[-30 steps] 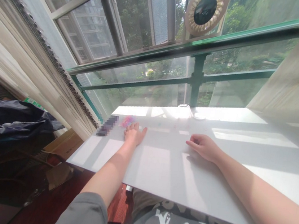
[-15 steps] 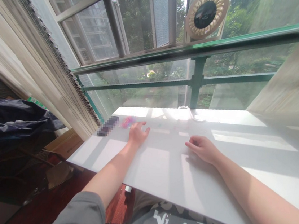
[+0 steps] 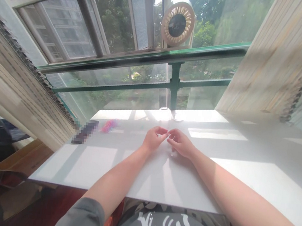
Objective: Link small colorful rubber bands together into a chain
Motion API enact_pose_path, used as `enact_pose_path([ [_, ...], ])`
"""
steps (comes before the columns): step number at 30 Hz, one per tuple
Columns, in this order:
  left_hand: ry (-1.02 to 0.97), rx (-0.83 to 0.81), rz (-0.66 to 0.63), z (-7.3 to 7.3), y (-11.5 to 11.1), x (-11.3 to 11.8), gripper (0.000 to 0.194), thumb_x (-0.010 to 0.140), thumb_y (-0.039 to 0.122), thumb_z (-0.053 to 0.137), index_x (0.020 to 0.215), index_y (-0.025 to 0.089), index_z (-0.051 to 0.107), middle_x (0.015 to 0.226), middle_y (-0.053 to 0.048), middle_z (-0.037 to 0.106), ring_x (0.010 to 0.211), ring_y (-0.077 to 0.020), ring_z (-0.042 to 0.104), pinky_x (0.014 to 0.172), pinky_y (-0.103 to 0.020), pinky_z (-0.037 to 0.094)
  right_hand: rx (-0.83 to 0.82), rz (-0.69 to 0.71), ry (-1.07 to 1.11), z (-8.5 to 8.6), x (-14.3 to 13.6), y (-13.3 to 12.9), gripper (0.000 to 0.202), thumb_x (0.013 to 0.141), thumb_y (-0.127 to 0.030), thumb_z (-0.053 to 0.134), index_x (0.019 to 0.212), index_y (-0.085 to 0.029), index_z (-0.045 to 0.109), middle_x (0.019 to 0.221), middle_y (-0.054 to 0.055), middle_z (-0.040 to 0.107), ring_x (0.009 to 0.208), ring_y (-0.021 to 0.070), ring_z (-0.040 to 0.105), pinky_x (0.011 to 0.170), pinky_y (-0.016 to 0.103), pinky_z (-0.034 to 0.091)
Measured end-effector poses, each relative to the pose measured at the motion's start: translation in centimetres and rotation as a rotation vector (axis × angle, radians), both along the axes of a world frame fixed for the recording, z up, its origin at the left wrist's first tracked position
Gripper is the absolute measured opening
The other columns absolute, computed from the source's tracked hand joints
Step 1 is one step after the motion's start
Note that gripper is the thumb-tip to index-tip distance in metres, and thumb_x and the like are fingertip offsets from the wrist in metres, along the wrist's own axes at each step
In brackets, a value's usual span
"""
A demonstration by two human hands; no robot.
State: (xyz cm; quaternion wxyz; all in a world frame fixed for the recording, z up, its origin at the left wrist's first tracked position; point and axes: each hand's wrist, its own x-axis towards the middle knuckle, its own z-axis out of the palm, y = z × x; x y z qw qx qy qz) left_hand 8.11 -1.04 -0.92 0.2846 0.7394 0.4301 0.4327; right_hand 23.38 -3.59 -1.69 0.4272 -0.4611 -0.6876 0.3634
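Note:
Both hands meet fingertip to fingertip over the middle of the white table [image 3: 100, 165]. My left hand [image 3: 154, 139] has its thumb and index finger pinched together at something too small to make out. Facing it, my right hand [image 3: 180, 143] is closed too, its fingertips bent inward against the same spot; what they hold is hidden. To the left on the table lies a small pink and purple pile [image 3: 109, 125]. Behind the hands stands a clear round container [image 3: 164, 109], with a clear round dish [image 3: 177, 118] beside it.
A pixelated dark object [image 3: 85, 131] lies at the table's left end. A round fan [image 3: 177, 24] stands on the window rail behind. Curtains [image 3: 261, 68] hang on both sides. A cardboard box [image 3: 22, 154] is at the lower left.
My left hand has left the colourful pile, moved right and closed, and now meets my right hand. The view has turned to the right.

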Motion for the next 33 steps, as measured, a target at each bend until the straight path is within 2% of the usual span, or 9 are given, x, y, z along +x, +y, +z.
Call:
enact_pose_path([
  [7, -0.023, -0.054, 0.048, -0.9, -0.16, -0.79, 0.023, 0.068, 0.037, 0.058, 0.081, 0.018, 0.062, 0.077, -0.003, 0.066, 0.072, -0.014, 0.06, 0.065, -0.026, 0.042, 0.033, -0.042, -0.059, 0.26, -0.04, -0.03, 0.014, 0.072, -0.03, 0.048, 0.077, -0.018, 0.052, 0.06, -0.002, 0.054, 0.044, 0.009, 0.05, 0.046, 0.023, 0.04],
  [18, -0.063, -0.049, 0.023, -0.59, -0.67, -0.64, 0.023, 0.068, 0.037, 0.059, 0.081, 0.018, 0.06, 0.083, -0.004, 0.066, 0.076, -0.0142, 0.06, 0.067, -0.026, 0.042, 0.067, -0.081, -0.103, 0.28, 0.03, -0.21, 0.014, 0.069, -0.029, 0.049, 0.07, -0.016, 0.054, 0.052, -0.002, 0.052, 0.046, 0.0095, 0.046, 0.047, 0.022, 0.036],
  [26, -0.021, -0.016, -0.007, -0.87, -0.64, -0.72, 0.02, 0.069, 0.035, 0.057, 0.081, 0.019, 0.06, 0.083, -0.003, 0.065, 0.076, -0.0134, 0.06, 0.067, -0.026, 0.042, 0.157, -0.154, -0.152, 0.2, -0.01, -0.01, 0.012, 0.069, -0.026, 0.047, 0.068, -0.016, 0.054, 0.058, -0.001, 0.054, 0.051, 0.01, 0.045, 0.052, 0.023, 0.036],
  [33, 0.045, 0.006, -0.011, -0.87, -0.47, -0.65, 0.02, 0.071, 0.033, 0.055, 0.084, 0.02, 0.061, 0.082, -0.003, 0.065, 0.077, -0.0137, 0.059, 0.069, -0.027, 0.043, 0.186, -0.14, -0.179, 0.01, 0.08, 0.23, 0.013, 0.069, -0.025, 0.046, 0.069, -0.016, 0.055, 0.059, 0.0, 0.055, 0.052, 0.0101, 0.044, 0.053, 0.023, 0.035],
])
